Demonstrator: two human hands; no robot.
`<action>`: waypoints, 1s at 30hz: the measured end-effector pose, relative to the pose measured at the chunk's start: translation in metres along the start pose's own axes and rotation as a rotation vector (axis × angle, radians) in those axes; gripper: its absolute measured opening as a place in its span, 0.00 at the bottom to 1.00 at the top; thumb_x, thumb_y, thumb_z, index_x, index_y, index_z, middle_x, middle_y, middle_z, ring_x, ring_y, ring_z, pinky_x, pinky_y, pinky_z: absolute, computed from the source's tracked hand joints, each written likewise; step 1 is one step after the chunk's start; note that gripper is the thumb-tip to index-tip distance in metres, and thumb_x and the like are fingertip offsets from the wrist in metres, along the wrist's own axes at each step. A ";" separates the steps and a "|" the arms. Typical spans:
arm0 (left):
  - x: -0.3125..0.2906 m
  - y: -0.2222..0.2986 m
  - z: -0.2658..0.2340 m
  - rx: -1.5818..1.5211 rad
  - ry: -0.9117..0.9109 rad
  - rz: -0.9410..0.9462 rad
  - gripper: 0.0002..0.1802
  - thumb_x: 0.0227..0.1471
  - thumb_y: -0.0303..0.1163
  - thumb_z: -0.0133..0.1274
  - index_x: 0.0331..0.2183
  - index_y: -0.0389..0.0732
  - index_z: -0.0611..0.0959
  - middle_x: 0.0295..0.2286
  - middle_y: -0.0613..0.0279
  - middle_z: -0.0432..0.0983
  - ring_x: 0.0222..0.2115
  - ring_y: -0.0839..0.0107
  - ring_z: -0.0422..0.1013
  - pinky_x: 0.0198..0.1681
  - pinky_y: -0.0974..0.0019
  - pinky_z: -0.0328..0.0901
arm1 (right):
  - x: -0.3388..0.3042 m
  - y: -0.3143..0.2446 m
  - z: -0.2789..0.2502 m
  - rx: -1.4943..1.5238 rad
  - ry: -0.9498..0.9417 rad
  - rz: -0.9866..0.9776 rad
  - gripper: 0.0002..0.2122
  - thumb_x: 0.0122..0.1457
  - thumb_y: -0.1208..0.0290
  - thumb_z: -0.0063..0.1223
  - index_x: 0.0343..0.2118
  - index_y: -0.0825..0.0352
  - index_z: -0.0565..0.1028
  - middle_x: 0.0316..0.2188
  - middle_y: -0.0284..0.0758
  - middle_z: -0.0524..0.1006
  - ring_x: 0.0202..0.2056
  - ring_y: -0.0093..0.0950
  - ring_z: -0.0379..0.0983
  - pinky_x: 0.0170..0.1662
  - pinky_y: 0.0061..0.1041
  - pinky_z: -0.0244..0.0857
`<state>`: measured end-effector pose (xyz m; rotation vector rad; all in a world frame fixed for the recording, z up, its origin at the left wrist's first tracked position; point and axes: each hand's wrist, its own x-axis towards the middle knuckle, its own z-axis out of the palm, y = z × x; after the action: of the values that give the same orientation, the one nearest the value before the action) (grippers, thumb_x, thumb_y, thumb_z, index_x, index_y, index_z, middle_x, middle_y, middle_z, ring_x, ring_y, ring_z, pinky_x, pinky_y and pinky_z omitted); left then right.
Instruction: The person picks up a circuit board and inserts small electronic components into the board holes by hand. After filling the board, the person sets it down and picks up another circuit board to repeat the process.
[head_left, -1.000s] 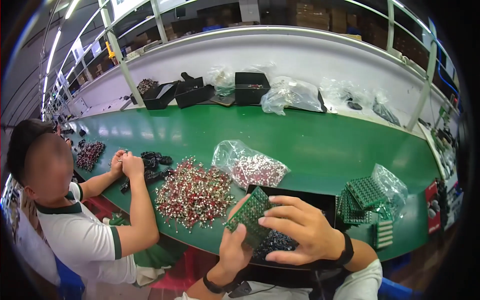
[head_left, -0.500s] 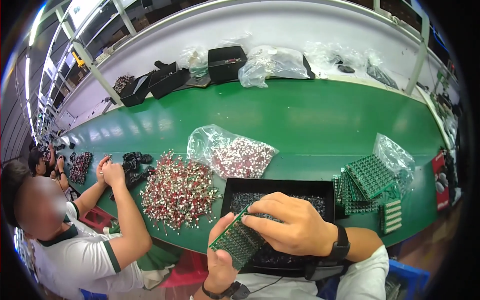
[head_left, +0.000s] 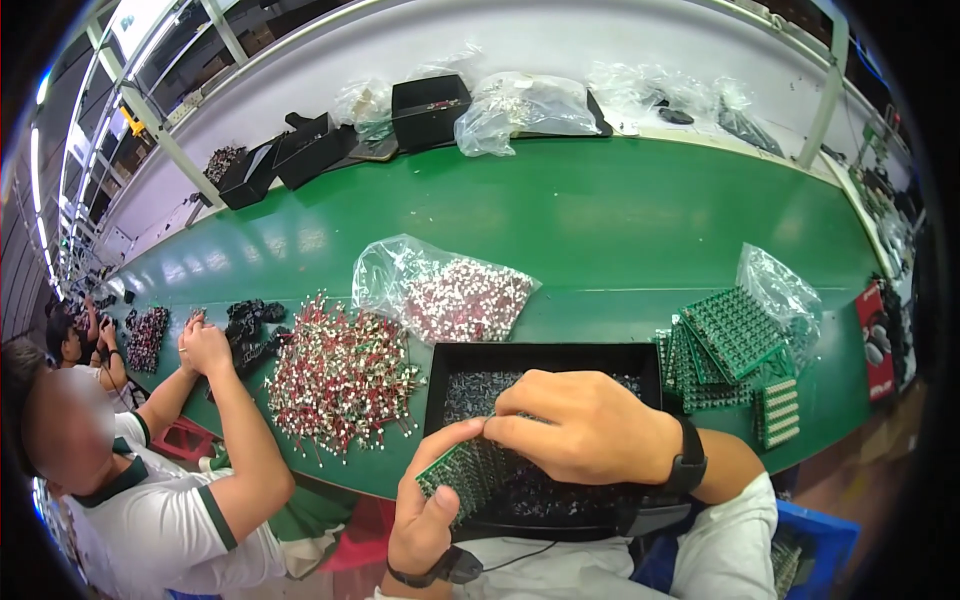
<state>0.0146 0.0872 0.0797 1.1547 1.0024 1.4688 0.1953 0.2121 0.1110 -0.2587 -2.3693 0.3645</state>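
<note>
My left hand holds a green circuit board panel tilted, its thumb on the face covered with rows of small parts. My right hand is closed in a pinch at the panel's upper edge, its fingertips close to my left index finger. Exactly what the fingertips grip there is partly hidden. Both hands are over the near left part of a black tray, which holds many small dark pieces.
Left of the tray lies a heap of red-wired parts; a clear bag of similar parts is behind. Stacked green panels stand at right. Black boxes line the back. At left, a co-worker works with both hands raised.
My right hand has rotated, its fingers now curled and pinched at the panel's upper edge. The panel has tilted slightly and moved a little left. The whole view has shifted slightly.
</note>
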 end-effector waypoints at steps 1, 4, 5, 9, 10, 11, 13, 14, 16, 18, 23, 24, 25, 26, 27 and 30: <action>0.001 0.003 0.003 -0.008 0.013 -0.023 0.38 0.59 0.50 0.50 0.55 0.25 0.70 0.52 0.49 0.70 0.55 0.65 0.65 0.60 0.64 0.56 | -0.001 0.000 -0.001 0.009 -0.027 0.018 0.10 0.47 0.78 0.60 0.35 0.67 0.77 0.32 0.34 0.75 0.31 0.31 0.75 0.29 0.26 0.71; 0.005 0.001 -0.003 -0.040 -0.033 -0.080 0.38 0.58 0.50 0.51 0.55 0.25 0.69 0.51 0.49 0.71 0.53 0.65 0.66 0.59 0.64 0.57 | 0.000 0.007 0.000 0.033 -0.049 0.039 0.10 0.47 0.78 0.62 0.34 0.67 0.76 0.30 0.33 0.74 0.30 0.30 0.75 0.27 0.26 0.70; 0.004 0.001 -0.003 -0.041 -0.035 -0.086 0.38 0.58 0.50 0.51 0.55 0.25 0.69 0.51 0.49 0.71 0.53 0.65 0.66 0.59 0.64 0.57 | -0.001 0.009 0.001 0.085 -0.048 0.027 0.09 0.47 0.78 0.62 0.32 0.67 0.76 0.29 0.33 0.73 0.28 0.30 0.74 0.26 0.27 0.70; 0.003 0.003 0.001 -0.076 -0.038 -0.121 0.38 0.56 0.48 0.52 0.55 0.25 0.69 0.50 0.49 0.72 0.51 0.66 0.68 0.58 0.64 0.59 | -0.001 0.010 0.000 0.187 -0.045 0.026 0.08 0.48 0.78 0.62 0.28 0.67 0.72 0.25 0.34 0.69 0.25 0.32 0.71 0.24 0.29 0.67; 0.003 0.003 0.002 -0.084 -0.033 -0.124 0.37 0.56 0.47 0.52 0.55 0.25 0.69 0.50 0.49 0.72 0.51 0.66 0.69 0.58 0.64 0.59 | -0.002 0.009 0.001 0.194 -0.045 0.038 0.08 0.48 0.78 0.62 0.28 0.67 0.72 0.25 0.34 0.69 0.25 0.32 0.71 0.24 0.29 0.67; 0.005 0.003 0.002 -0.086 -0.033 -0.131 0.37 0.56 0.47 0.52 0.55 0.25 0.69 0.50 0.49 0.72 0.51 0.66 0.69 0.58 0.64 0.59 | -0.001 0.011 0.001 0.209 -0.044 0.056 0.08 0.48 0.78 0.62 0.27 0.67 0.72 0.25 0.35 0.69 0.25 0.33 0.71 0.23 0.30 0.67; 0.007 0.004 0.002 -0.102 -0.005 -0.130 0.37 0.55 0.46 0.53 0.55 0.25 0.69 0.49 0.48 0.73 0.50 0.66 0.70 0.56 0.65 0.61 | 0.000 0.011 0.002 0.220 -0.066 0.105 0.09 0.47 0.77 0.62 0.28 0.66 0.71 0.25 0.35 0.69 0.25 0.34 0.71 0.24 0.30 0.67; 0.006 0.004 0.003 -0.109 0.008 -0.129 0.37 0.54 0.45 0.53 0.55 0.25 0.69 0.49 0.48 0.73 0.49 0.66 0.70 0.55 0.65 0.61 | -0.001 0.011 0.003 0.223 -0.066 0.110 0.09 0.47 0.77 0.62 0.28 0.66 0.71 0.25 0.35 0.69 0.25 0.34 0.71 0.24 0.30 0.67; 0.005 0.003 0.004 -0.144 0.019 -0.162 0.37 0.54 0.45 0.53 0.55 0.26 0.69 0.48 0.48 0.73 0.48 0.66 0.71 0.54 0.66 0.63 | -0.002 0.011 0.005 0.123 -0.095 0.112 0.09 0.47 0.76 0.62 0.28 0.66 0.72 0.25 0.34 0.69 0.28 0.33 0.71 0.27 0.30 0.68; 0.006 0.003 0.005 -0.152 0.089 -0.138 0.36 0.54 0.44 0.53 0.55 0.26 0.69 0.47 0.49 0.74 0.47 0.66 0.71 0.54 0.66 0.63 | -0.002 0.011 0.004 0.092 -0.093 0.120 0.09 0.47 0.76 0.62 0.29 0.66 0.72 0.26 0.34 0.69 0.29 0.33 0.71 0.29 0.30 0.68; 0.002 -0.004 0.000 -0.071 0.087 -0.123 0.35 0.53 0.44 0.52 0.55 0.27 0.70 0.49 0.50 0.73 0.50 0.67 0.69 0.56 0.65 0.61 | -0.004 0.013 0.012 0.063 -0.048 0.082 0.09 0.47 0.75 0.63 0.30 0.66 0.73 0.27 0.34 0.71 0.31 0.32 0.72 0.31 0.29 0.69; 0.002 -0.003 0.001 -0.064 0.085 -0.142 0.35 0.53 0.43 0.52 0.55 0.27 0.70 0.49 0.50 0.72 0.50 0.67 0.69 0.56 0.65 0.60 | -0.006 0.013 0.013 0.059 -0.069 0.092 0.09 0.48 0.75 0.63 0.30 0.67 0.73 0.27 0.34 0.71 0.31 0.32 0.72 0.30 0.29 0.69; 0.002 -0.002 0.003 -0.058 0.083 -0.161 0.35 0.53 0.43 0.52 0.55 0.26 0.71 0.50 0.51 0.72 0.50 0.67 0.69 0.56 0.65 0.60 | -0.007 0.014 0.014 0.055 -0.089 0.103 0.09 0.48 0.75 0.63 0.30 0.67 0.73 0.27 0.34 0.71 0.30 0.32 0.72 0.30 0.29 0.69; 0.002 -0.002 0.003 -0.057 0.083 -0.166 0.35 0.53 0.43 0.52 0.55 0.26 0.71 0.50 0.51 0.72 0.50 0.67 0.69 0.56 0.65 0.60 | -0.007 0.013 0.013 0.058 -0.089 0.107 0.09 0.48 0.75 0.63 0.30 0.67 0.73 0.27 0.34 0.71 0.30 0.32 0.72 0.30 0.29 0.69; 0.002 -0.002 0.003 -0.057 0.077 -0.165 0.35 0.53 0.43 0.52 0.55 0.26 0.71 0.50 0.51 0.72 0.50 0.67 0.69 0.56 0.66 0.60 | -0.006 0.012 0.012 0.058 -0.111 0.114 0.09 0.48 0.75 0.62 0.30 0.67 0.73 0.27 0.35 0.71 0.30 0.33 0.72 0.29 0.29 0.69; 0.002 -0.002 0.001 -0.059 0.067 -0.168 0.35 0.53 0.42 0.52 0.55 0.26 0.71 0.50 0.51 0.72 0.50 0.68 0.69 0.56 0.66 0.60 | -0.006 0.013 0.011 0.091 -0.108 0.122 0.09 0.48 0.76 0.61 0.31 0.68 0.72 0.26 0.35 0.70 0.28 0.34 0.71 0.27 0.30 0.68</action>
<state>0.0157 0.0900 0.0786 0.9611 1.0682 1.4009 0.1934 0.2203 0.0953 -0.3500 -2.4411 0.5556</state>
